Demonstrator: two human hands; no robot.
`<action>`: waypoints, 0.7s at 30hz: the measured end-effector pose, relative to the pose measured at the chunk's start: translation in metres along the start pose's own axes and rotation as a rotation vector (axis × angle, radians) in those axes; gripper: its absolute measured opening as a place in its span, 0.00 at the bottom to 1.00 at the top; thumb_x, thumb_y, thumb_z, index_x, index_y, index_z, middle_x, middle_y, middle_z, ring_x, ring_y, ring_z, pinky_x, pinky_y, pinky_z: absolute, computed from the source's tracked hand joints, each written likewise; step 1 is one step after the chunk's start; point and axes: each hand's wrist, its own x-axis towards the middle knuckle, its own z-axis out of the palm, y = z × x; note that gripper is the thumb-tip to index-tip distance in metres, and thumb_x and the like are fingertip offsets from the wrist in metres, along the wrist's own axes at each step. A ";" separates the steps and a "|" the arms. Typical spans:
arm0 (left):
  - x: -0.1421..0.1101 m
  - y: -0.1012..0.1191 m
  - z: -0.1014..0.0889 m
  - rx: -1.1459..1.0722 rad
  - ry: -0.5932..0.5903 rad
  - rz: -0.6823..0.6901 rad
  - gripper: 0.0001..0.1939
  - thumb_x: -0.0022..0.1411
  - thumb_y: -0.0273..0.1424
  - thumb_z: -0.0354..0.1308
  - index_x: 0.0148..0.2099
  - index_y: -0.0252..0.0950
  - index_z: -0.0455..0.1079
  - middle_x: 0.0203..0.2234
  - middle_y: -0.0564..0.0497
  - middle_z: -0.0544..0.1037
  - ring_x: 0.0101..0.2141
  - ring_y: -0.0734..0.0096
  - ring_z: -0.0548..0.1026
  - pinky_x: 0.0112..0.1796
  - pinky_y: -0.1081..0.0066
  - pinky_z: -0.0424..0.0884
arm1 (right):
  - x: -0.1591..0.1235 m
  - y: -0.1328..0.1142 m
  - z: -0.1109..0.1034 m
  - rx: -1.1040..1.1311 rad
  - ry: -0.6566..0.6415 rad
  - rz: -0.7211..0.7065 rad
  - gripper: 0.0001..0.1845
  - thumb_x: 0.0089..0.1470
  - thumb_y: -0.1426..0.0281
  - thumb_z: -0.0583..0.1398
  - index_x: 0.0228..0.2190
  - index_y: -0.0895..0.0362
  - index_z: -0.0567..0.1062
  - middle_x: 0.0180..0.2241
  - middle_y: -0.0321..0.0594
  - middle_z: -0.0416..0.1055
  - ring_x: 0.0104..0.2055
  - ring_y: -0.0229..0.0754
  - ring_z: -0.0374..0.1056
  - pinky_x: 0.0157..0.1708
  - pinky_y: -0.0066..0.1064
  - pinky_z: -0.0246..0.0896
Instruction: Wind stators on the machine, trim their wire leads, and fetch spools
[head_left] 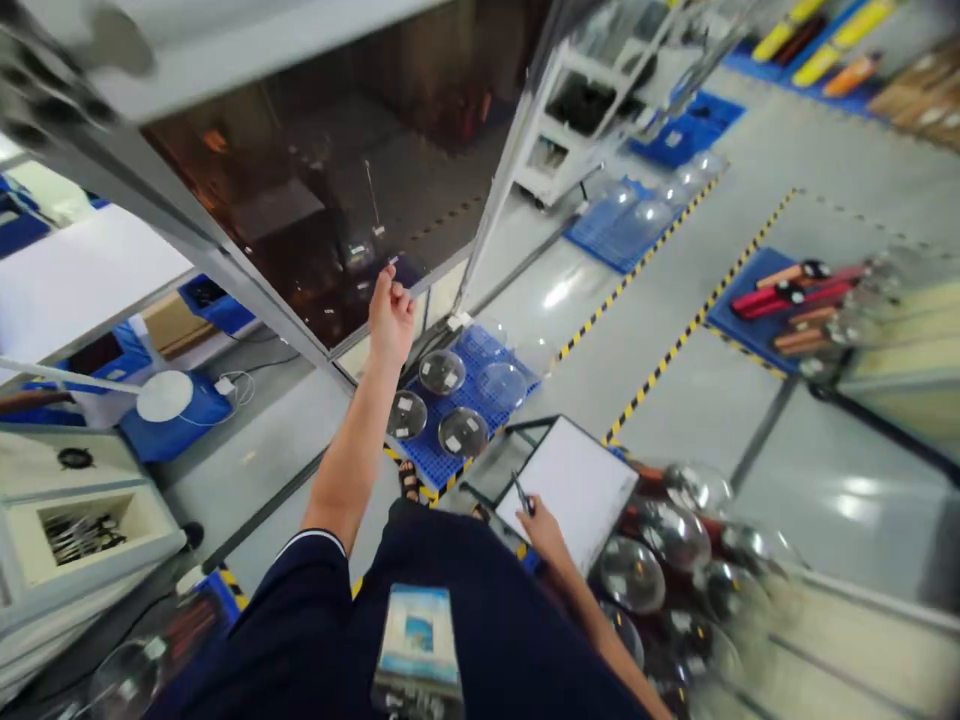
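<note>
My left hand point(392, 315) is raised in front of a dark glass panel point(337, 170), its thumb and fingers pinched together. A tiny pale bit shows at the fingertips, too small to name. Whether the hand touches the panel I cannot tell. A thin line with a small white tag point(378, 231) shows just above, on or behind the glass. Lower right, my right hand point(541, 527) is closed around a dark pen point(523, 494). That hand is over the near left edge of a white-topped stand point(574, 480).
Clear glass domes, some labelled, sit on a blue plastic pallet point(431, 445) below the panel. More glass bulbs point(634, 575) crowd the right side of the stand. A white cart point(559, 180) is further back. Striped tape point(637, 275) marks the floor; a blue drum point(202, 415) stands left.
</note>
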 end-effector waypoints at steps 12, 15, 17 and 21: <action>-0.241 -0.071 -0.173 0.565 -0.025 -0.184 0.26 0.67 0.58 0.79 0.49 0.39 0.88 0.37 0.49 0.88 0.35 0.71 0.84 0.43 0.69 0.81 | 0.022 -0.075 -0.001 -0.213 -0.136 -0.581 0.37 0.61 0.59 0.68 0.70 0.50 0.77 0.54 0.48 0.79 0.53 0.56 0.75 0.57 0.47 0.73; -0.256 -0.072 -0.181 0.602 -0.067 -0.147 0.28 0.65 0.60 0.79 0.48 0.39 0.89 0.40 0.46 0.90 0.39 0.66 0.87 0.46 0.66 0.83 | 0.022 -0.086 0.001 -0.342 -0.161 -0.617 0.38 0.61 0.60 0.68 0.70 0.52 0.77 0.53 0.49 0.79 0.56 0.60 0.73 0.61 0.50 0.73; -0.261 -0.073 -0.185 0.612 -0.083 -0.132 0.28 0.65 0.60 0.79 0.47 0.40 0.89 0.41 0.45 0.91 0.39 0.64 0.88 0.47 0.64 0.84 | 0.024 -0.085 0.004 -0.394 -0.165 -0.615 0.39 0.61 0.60 0.68 0.71 0.53 0.77 0.53 0.51 0.79 0.57 0.61 0.73 0.62 0.52 0.72; -0.271 -0.076 -0.190 0.625 -0.069 -0.140 0.26 0.67 0.59 0.78 0.47 0.40 0.90 0.40 0.46 0.91 0.39 0.63 0.89 0.47 0.62 0.85 | 0.026 -0.080 0.007 -0.463 -0.167 -0.573 0.39 0.61 0.59 0.69 0.71 0.53 0.77 0.55 0.53 0.79 0.60 0.65 0.73 0.62 0.54 0.72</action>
